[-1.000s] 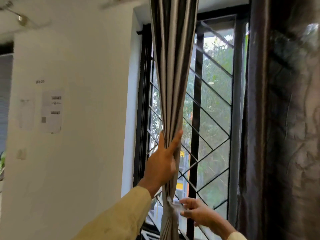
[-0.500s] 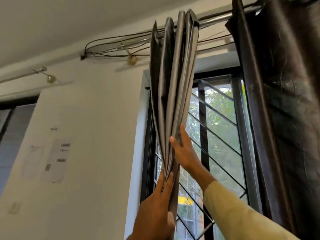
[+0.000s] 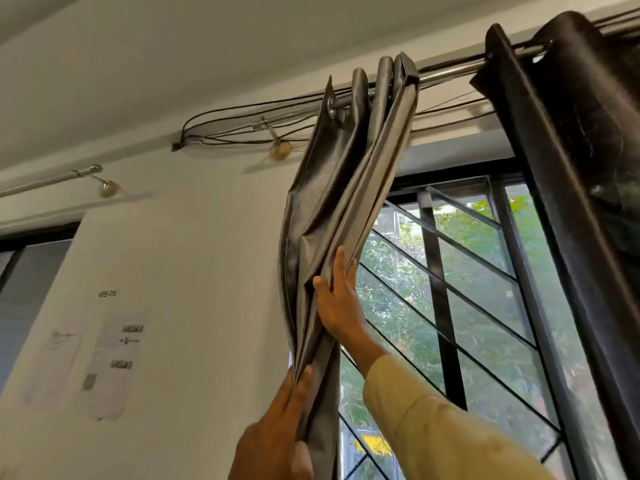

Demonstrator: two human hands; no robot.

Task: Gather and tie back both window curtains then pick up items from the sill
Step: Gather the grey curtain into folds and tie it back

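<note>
1. Nearest, at about 6 o'clock, the left hand (image 3: 277,441) reaches up from the bottom edge; its fingers (image 3: 292,393) lie along the gathered left curtain (image 3: 332,216) and its thumb comes round the front, so it holds the bunched folds; how tightly, I cannot tell.
2. Just at 3 o'clock of that hand, the right arm in a pale yellow sleeve (image 3: 426,420) rises from about 5 o'clock toward the middle of the view.
3. Higher, near the centre, the right hand (image 3: 337,306) is spread flat and fairly wide against the right side of the same curtain; the fingertips (image 3: 341,258) press into the folds and the thumb lies on the front; it pushes rather than grips.
4. The left curtain, grey and shiny, is drawn into narrow pleats; it hangs from the rod (image 3: 446,72) at about 12 o'clock and bows out toward 9 o'clock between the rod and the hands.
5. At 3 o'clock, the dark right curtain (image 3: 581,174) hangs from the same rod, well apart from both hands.
6. Between the two curtains is the window (image 3: 485,306), with black slanting bars and green leaves beyond.
7. Farther, at 9 o'clock, paper sheets (image 3: 110,362) are stuck on the white wall (image 3: 194,271); thin wires (image 3: 235,133) run under the ceiling at about 11 o'clock; the sill is out of view.
</note>
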